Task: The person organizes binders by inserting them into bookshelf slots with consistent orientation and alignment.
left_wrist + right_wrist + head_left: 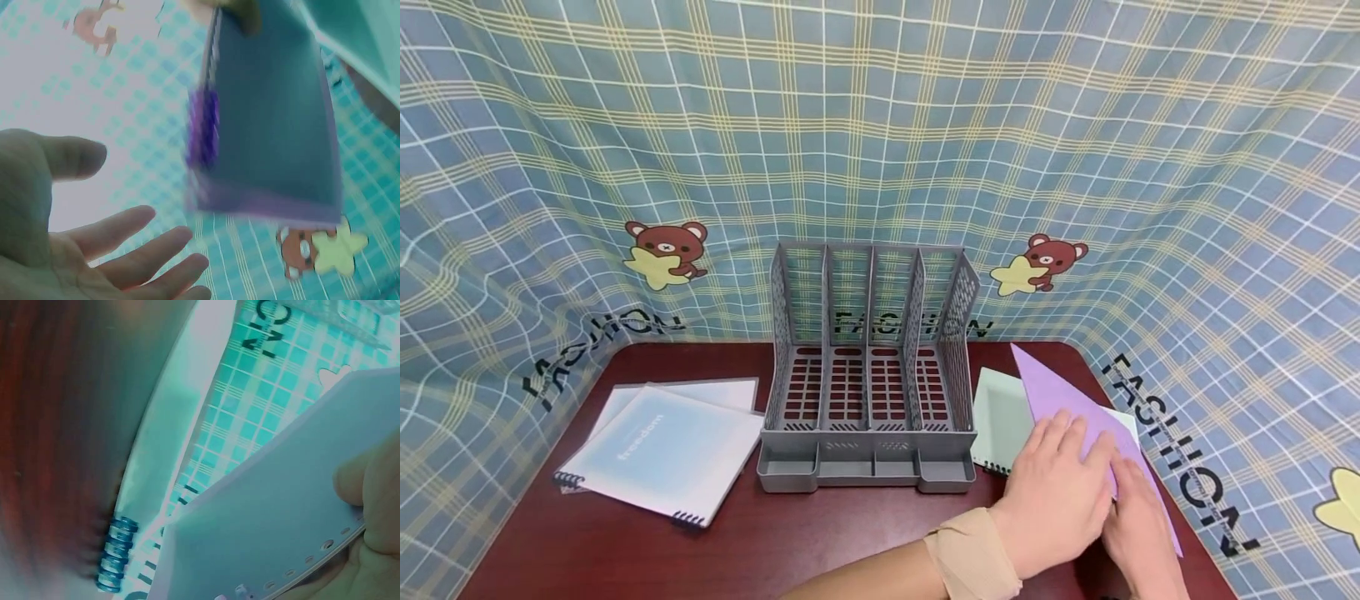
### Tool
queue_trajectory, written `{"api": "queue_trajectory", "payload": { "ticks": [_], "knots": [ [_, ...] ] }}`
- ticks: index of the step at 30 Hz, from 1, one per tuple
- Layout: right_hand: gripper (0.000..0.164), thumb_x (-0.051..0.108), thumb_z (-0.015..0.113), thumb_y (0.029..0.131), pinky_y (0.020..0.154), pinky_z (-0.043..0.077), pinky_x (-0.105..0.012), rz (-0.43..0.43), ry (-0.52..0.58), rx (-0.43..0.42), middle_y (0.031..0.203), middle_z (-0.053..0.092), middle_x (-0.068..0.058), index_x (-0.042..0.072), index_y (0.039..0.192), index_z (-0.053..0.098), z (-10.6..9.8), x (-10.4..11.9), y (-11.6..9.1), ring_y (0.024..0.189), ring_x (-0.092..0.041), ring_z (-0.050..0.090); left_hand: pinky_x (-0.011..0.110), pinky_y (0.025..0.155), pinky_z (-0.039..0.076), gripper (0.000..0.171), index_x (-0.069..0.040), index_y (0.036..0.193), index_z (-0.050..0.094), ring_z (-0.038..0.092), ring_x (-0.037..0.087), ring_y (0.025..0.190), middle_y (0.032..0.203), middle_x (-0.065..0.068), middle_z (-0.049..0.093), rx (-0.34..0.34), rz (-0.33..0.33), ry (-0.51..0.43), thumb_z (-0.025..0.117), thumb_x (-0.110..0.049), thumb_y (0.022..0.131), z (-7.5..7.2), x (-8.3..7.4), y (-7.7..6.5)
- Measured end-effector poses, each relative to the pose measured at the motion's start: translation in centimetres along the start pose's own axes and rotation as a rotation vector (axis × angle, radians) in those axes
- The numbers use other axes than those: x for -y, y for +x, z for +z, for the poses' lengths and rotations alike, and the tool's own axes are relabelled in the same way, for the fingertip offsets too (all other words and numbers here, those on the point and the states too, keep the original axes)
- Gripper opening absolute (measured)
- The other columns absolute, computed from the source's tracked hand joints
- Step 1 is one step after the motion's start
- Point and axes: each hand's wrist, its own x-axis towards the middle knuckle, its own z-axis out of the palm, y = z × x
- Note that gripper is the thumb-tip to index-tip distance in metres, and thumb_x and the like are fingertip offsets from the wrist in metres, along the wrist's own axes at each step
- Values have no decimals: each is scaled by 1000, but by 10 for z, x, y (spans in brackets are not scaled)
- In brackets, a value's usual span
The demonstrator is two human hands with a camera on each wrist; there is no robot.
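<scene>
My right hand [1142, 529] grips a purple spiral notebook [1056, 383] by its bound edge, thumb [353, 481] lying on the cover and fingers behind. The notebook is raised and tilted over a pale green spiral notebook [1000, 421] on the table's right side. In the head view my left hand [1056, 500] overlaps the purple notebook's near part. Its fingers [147, 269] are spread and relaxed in the left wrist view, with a gap between them and the notebook's purple coil [203, 128].
A grey desk file rack [868, 479] with upright dividers and small front trays stands at the table's middle back. To its left, a pale blue spiral notebook marked "freedom" [662, 454] lies on another pale notebook [730, 392]. Plaid cloth [880, 125] walls the table's back and sides.
</scene>
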Motion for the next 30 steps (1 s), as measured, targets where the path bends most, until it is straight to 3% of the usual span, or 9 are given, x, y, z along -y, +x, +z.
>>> {"api": "queue_trajectory", "payload": {
  "ticks": [3,5,10,14,16,19,22,27,30],
  "knots": [
    [59,6,43,99,100,30,-69,80,28,25,147,39,-31,10,157,30,-8,6,2,129,-55,38,43,115,28,46,-15,136,59,44,28,134,135,9,58,-150,-56,-184,48,-37,97,-20,22,2],
    [62,7,38,100,96,31,-71,130,38,38,152,36,-27,18,160,25,-15,10,5,129,-55,37,43,115,28,47,-13,138,58,43,29,136,138,11,56,-196,-107,-256,51,-37,97,-31,37,1],
    [60,16,35,104,86,36,-73,181,55,26,143,44,-33,31,160,20,-32,28,11,118,-61,45,44,116,26,56,-14,146,50,37,29,141,148,12,48,-158,-276,-312,51,-43,99,-51,70,-9],
    [45,31,34,106,77,38,-68,270,130,-17,122,55,-40,11,143,48,-43,49,16,105,-58,52,48,116,23,62,-16,152,42,29,27,144,156,10,38,-142,-459,-396,48,-48,100,-65,103,-20],
    [47,36,33,106,76,37,-66,325,179,-47,112,56,-41,-3,119,55,-47,58,18,99,-56,52,50,116,23,62,-16,153,39,28,26,145,157,10,35,-160,-538,-412,48,-47,100,-70,120,-28],
    [49,37,35,105,77,37,-64,371,270,-97,107,54,-40,-9,106,54,-52,70,20,95,-51,51,52,115,24,62,-13,153,40,28,28,145,157,12,35,-202,-616,-402,51,-43,99,-75,144,-43],
    [48,31,38,105,94,38,-58,333,392,-166,123,54,-37,-6,133,51,-57,84,25,112,-46,51,54,115,23,62,-10,152,40,29,33,144,156,16,35,-213,-681,-368,54,-38,98,-78,166,-57],
    [45,32,41,105,104,31,-23,310,551,-236,135,54,-10,15,146,48,-63,111,35,121,-14,46,57,114,24,64,-10,153,40,27,37,144,157,19,32,-173,-788,-341,56,-34,96,-86,200,-82],
    [44,36,42,104,104,30,-22,315,645,-250,131,53,-4,16,143,49,-63,129,44,121,-11,45,59,111,28,64,-7,153,39,29,40,142,156,22,32,-164,-842,-334,56,-30,95,-86,221,-98]
  ]
}}
